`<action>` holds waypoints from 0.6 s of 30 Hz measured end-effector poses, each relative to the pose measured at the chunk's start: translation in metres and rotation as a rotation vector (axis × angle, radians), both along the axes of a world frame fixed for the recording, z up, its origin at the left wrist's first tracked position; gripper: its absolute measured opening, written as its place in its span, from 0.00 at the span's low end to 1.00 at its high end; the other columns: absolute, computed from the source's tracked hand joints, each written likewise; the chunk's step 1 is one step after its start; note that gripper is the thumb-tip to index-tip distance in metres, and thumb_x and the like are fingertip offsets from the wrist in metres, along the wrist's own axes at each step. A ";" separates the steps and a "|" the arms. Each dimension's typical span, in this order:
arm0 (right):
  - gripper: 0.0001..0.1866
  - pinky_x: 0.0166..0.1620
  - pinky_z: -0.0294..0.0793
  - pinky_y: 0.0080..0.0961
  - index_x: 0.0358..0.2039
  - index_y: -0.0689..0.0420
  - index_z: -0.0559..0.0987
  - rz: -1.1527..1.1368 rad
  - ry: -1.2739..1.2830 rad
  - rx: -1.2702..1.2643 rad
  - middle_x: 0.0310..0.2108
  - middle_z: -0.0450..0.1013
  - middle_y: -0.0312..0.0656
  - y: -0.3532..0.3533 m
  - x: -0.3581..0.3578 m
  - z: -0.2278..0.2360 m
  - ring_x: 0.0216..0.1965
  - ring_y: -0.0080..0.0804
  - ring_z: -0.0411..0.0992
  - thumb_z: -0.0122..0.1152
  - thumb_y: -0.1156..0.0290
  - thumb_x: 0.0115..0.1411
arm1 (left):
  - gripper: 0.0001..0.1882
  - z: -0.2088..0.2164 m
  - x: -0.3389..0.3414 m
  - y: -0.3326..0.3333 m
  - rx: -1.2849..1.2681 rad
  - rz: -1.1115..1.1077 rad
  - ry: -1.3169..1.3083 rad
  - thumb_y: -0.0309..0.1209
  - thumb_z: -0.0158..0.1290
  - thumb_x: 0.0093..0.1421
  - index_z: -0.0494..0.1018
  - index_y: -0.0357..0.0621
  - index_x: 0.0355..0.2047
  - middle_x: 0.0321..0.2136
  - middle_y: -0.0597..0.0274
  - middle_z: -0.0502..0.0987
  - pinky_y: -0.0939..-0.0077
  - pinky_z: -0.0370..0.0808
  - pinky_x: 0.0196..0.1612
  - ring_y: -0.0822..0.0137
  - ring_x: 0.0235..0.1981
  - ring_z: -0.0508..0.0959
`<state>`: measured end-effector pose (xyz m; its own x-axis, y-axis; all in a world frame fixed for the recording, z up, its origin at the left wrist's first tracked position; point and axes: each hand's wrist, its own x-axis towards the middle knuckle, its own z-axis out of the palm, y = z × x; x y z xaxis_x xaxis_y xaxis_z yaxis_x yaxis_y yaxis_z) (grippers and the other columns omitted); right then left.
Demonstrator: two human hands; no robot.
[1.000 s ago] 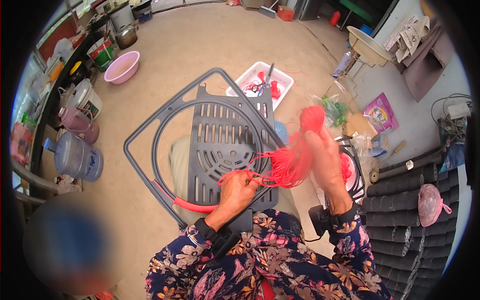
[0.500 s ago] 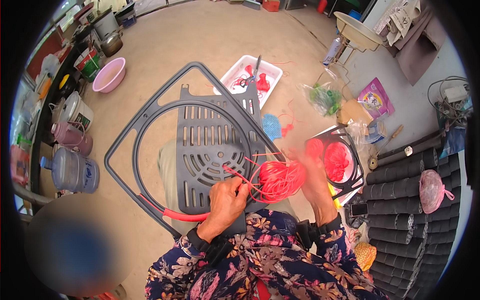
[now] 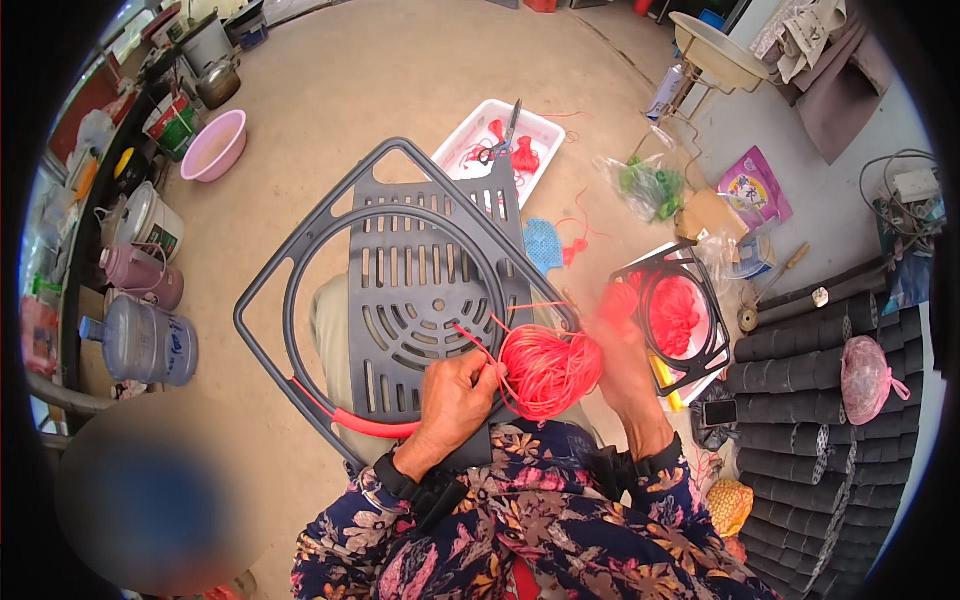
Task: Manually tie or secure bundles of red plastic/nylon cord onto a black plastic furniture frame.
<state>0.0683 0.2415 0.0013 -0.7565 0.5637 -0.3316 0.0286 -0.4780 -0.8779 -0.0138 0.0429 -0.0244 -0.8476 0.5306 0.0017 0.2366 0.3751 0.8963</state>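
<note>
A dark grey metal frame, cornered outside with a round ring inside, lies tilted over my lap. Red wrapping covers a short stretch of the ring's lower edge. My left hand is closed beside that wrapping, pinching red cord against the ring. Just to its right hangs a loose bundle of red cord. My right hand is at the bundle's right side, its fingers smeared by motion, so their grip does not show. Under the frame, a grey slotted plastic panel rests across my legs.
Ahead, a white tray holds scissors and red cord. At right, another dark frame lies over a container of red cord balls, near stacked black rolls. A water jug and pink basin stand left.
The grey frame has turned slightly, its left corner shifting right and its top corner coming nearer. The cord bundle has shifted slightly left. My right hand stays blurred beside it.
</note>
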 end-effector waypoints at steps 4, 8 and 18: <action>0.08 0.40 0.75 0.21 0.40 0.60 0.74 -0.048 0.017 -0.017 0.33 0.74 0.36 -0.004 0.003 0.001 0.33 0.22 0.73 0.60 0.77 0.60 | 0.17 0.003 -0.001 0.000 -0.017 -0.012 -0.003 0.35 0.57 0.57 0.68 0.35 0.18 0.12 0.48 0.67 0.61 0.60 0.19 0.50 0.13 0.65; 0.08 0.41 0.75 0.21 0.40 0.60 0.74 0.030 0.036 -0.007 0.34 0.74 0.37 0.002 0.007 0.001 0.35 0.22 0.73 0.60 0.77 0.60 | 0.18 0.005 -0.001 0.000 0.064 -0.002 -0.032 0.34 0.57 0.57 0.67 0.35 0.18 0.12 0.48 0.66 0.61 0.59 0.19 0.54 0.12 0.63; 0.14 0.46 0.79 0.32 0.45 0.59 0.73 0.220 0.028 -0.488 0.36 0.74 0.38 0.027 0.005 -0.025 0.37 0.30 0.76 0.62 0.76 0.58 | 0.18 0.000 -0.002 -0.007 0.158 -0.071 -0.102 0.32 0.58 0.57 0.64 0.34 0.19 0.12 0.56 0.58 0.70 0.56 0.18 0.72 0.15 0.55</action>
<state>0.0733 0.2687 -0.0239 -0.8517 0.1760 -0.4936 0.1542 -0.8160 -0.5571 -0.0155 0.0355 -0.0240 -0.8080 0.5892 0.0054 0.1621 0.2134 0.9634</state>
